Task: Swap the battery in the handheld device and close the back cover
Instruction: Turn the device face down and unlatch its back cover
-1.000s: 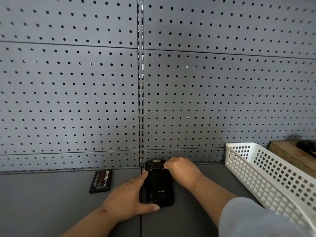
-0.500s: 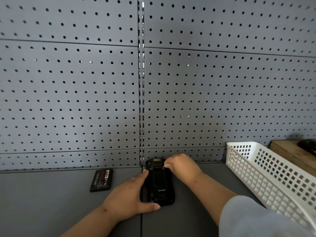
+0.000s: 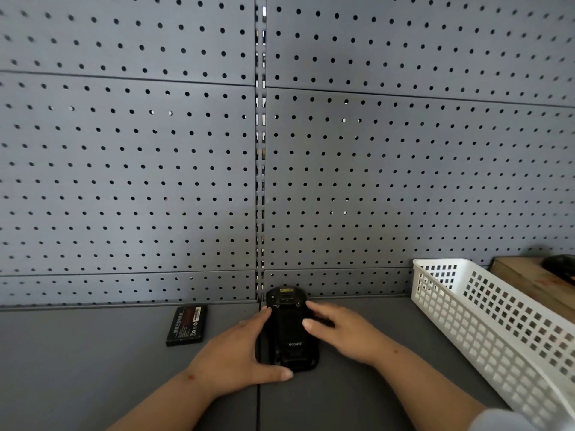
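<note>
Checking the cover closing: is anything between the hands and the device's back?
Nothing visible is. The left hand cups the handheld device from its left side and bottom end, and the right hand lies with its fingers on the back cover. The loose battery lies apart to the left.

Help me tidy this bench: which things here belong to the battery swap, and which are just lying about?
In the job:
handheld device, lying back up
left hand and right hand on it
loose battery

Lying about:
white basket
wooden block with a dark object on it
</note>
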A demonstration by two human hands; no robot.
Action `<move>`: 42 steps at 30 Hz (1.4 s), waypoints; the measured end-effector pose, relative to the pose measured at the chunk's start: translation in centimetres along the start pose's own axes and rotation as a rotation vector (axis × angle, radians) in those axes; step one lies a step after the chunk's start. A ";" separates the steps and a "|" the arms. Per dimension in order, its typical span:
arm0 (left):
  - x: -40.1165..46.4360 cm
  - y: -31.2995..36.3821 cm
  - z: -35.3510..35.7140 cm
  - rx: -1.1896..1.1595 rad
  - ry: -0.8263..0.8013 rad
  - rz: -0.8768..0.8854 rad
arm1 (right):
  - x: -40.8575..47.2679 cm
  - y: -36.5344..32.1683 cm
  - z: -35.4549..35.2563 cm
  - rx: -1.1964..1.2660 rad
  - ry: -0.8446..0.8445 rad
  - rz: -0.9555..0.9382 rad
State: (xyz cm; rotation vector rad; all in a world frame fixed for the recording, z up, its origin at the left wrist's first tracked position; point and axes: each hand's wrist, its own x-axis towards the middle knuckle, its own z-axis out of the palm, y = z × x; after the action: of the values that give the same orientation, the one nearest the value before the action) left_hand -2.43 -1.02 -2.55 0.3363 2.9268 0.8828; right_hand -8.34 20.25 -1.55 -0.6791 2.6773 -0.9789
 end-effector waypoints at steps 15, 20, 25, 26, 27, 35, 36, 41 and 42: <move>3.7 -1.3 -1.6 -0.020 0.132 0.030 | -1.2 0.7 0.6 -0.188 -0.183 0.002; 5.1 -1.5 -1.9 0.068 0.196 0.070 | -1.4 0.5 0.3 -0.186 -0.184 0.003; 6.0 -2.0 -2.2 0.130 0.175 0.059 | -1.5 0.6 0.3 -0.166 -0.183 0.002; 6.2 -2.0 -2.3 0.163 0.166 0.075 | -1.5 0.6 0.3 -0.164 -0.181 0.003; 6.4 -1.9 -2.5 0.200 0.154 0.094 | -1.5 0.5 0.3 -0.164 -0.179 0.004; 7.4 -1.6 -3.6 0.464 0.023 0.216 | -1.6 0.3 0.2 -0.168 -0.166 0.002; 7.5 -1.5 -3.6 0.494 0.016 0.229 | -1.6 0.3 0.2 -0.164 -0.166 0.001; 7.9 -1.4 -3.8 0.600 -0.001 0.259 | -1.6 0.2 0.2 -0.155 -0.159 -0.009; 7.9 -1.4 -3.9 0.625 -0.005 0.260 | -1.6 0.1 0.1 -0.157 -0.159 -0.011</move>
State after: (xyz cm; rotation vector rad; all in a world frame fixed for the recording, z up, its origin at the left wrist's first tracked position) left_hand -10.91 -2.45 -0.13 0.7572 3.1235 -0.0543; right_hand -6.92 21.04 -1.66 -0.7689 2.6307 -0.6911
